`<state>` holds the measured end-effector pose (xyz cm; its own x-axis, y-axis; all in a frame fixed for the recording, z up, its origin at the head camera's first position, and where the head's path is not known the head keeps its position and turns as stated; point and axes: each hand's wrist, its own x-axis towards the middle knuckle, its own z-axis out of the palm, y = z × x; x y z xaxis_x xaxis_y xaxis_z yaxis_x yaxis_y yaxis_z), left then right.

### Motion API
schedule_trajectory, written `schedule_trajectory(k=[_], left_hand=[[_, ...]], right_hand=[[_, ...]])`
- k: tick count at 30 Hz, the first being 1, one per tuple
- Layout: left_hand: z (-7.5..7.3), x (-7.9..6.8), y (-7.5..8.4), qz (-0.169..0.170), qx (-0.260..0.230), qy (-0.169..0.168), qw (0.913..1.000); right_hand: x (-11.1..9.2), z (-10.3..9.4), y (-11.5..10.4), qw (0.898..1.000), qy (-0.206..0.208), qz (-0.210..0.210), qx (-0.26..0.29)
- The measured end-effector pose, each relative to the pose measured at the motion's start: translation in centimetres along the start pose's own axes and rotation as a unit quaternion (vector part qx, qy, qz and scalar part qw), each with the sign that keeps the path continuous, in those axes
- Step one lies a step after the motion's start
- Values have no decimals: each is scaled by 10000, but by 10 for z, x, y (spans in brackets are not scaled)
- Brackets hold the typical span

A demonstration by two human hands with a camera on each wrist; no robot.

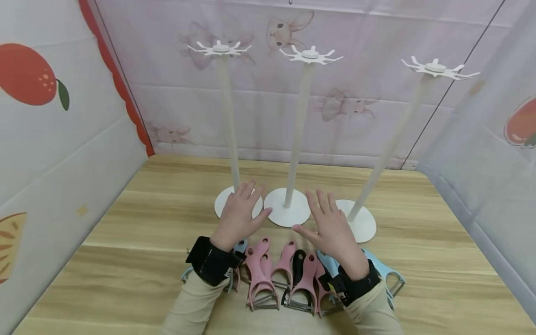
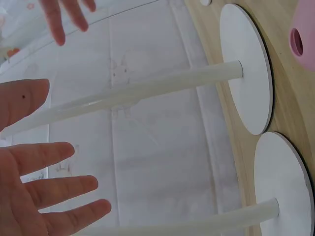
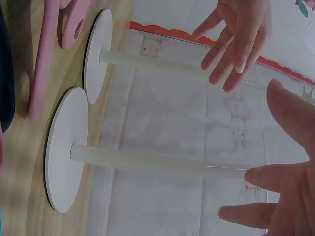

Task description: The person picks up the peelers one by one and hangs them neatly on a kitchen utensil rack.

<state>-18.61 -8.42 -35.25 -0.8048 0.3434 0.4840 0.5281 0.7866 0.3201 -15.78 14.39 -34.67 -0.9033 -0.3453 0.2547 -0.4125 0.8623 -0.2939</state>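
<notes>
Both hands hover above the table with spread fingers and hold nothing. My left hand (image 1: 239, 217) overlaps the base of the left white stand (image 1: 228, 111) in the head view. Between the hands stands the middle white stand (image 1: 299, 116), upright on its round base. My right hand (image 1: 332, 232) is in front of the right white stand (image 1: 389, 144), partly covering its base. Below the wrists lie several Y-shaped peelers: pink peelers (image 1: 254, 265), a black peeler (image 1: 298, 266) and blue peelers (image 1: 377, 264). The forearms and wristbands hide some of them.
Each stand carries a ring of white hooks (image 1: 311, 55) on top. A printed rabbit cloth (image 1: 167, 60) hangs behind the wooden table (image 1: 138, 223). Side cloths with fruit prints, the left cloth (image 1: 75, 153) and the right cloth (image 1: 494, 163), border it.
</notes>
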Motion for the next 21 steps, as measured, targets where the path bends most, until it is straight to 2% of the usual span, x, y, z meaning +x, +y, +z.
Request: schedule_trajectory(k=[3,6,8,11,13,14,18,21], left_hand=[[-5,2,-7,39,-611,310,9976],[-11,8,-17,-225,-1261,623,9898],[-15,15,-25,-538,-1729,894,9794],[-23,24,-36,-1029,-2375,1320,9569],[-28,31,-44,-1201,-2658,1538,9441],[-30,35,-49,-1254,-2714,1616,9405],[-29,49,-68,-1365,-2874,1735,9320],[-24,57,-79,-1495,-3118,1506,9261]], right_hand=[[-1,0,0,9999,93,-107,63],[-4,0,0,9997,147,-137,136],[-6,-1,1,9997,168,-127,154],[-10,-2,1,9995,210,-110,194],[-12,-3,1,9996,196,-89,193],[-12,-3,1,9996,189,-85,178],[-15,-5,2,9997,154,-51,168],[-18,-6,5,9998,122,-27,166]])
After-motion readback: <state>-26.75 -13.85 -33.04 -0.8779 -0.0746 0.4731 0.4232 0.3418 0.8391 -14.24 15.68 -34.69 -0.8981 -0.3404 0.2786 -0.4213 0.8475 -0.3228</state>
